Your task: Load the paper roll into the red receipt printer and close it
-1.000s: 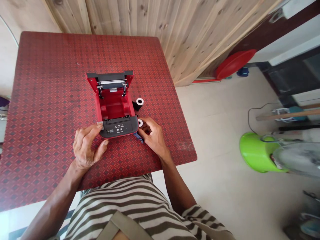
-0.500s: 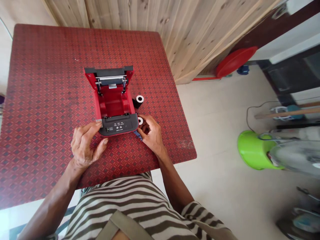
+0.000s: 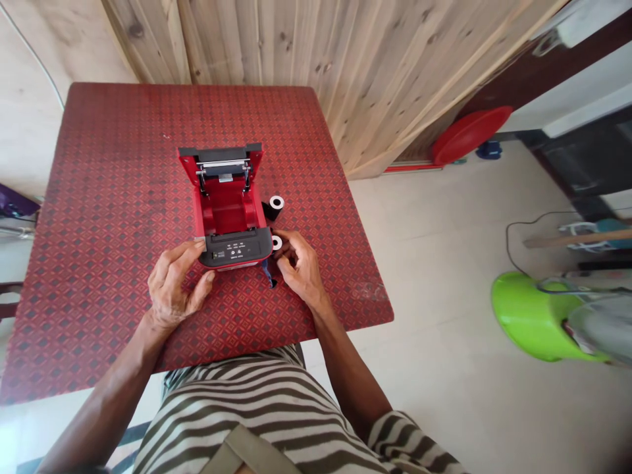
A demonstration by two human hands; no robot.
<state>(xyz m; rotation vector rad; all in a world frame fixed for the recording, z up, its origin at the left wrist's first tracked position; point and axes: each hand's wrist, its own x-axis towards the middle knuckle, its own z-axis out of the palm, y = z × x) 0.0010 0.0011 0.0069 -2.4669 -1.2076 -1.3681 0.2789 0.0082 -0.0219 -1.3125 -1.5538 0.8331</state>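
Observation:
A small red and black receipt printer (image 3: 234,249) sits on the table with its lid (image 3: 222,158) raised and its red paper bay (image 3: 230,214) empty. My left hand (image 3: 175,283) holds the printer's front left corner, fingertips on its side and thumb by the front edge. At the front right corner, my right hand (image 3: 301,266) has thumb and fingers around a paper roll (image 3: 277,243) with a white end, partly hidden by the printer and fingers. Another paper roll (image 3: 276,205), dark-sided with a white end, stands just behind it. A dark blue strap (image 3: 268,271) hangs out by the printer's front right.
The table (image 3: 123,197) has a red patterned cover, and its right edge runs close to my right forearm. Wooden planks (image 3: 296,46) rise behind it. A green bucket (image 3: 533,322) and a red basin (image 3: 469,135) are on the floor to the right.
The camera view has shifted a little. Both hands keep nearly the same places at the printer and the roll. More of the blue strap shows below the printer.

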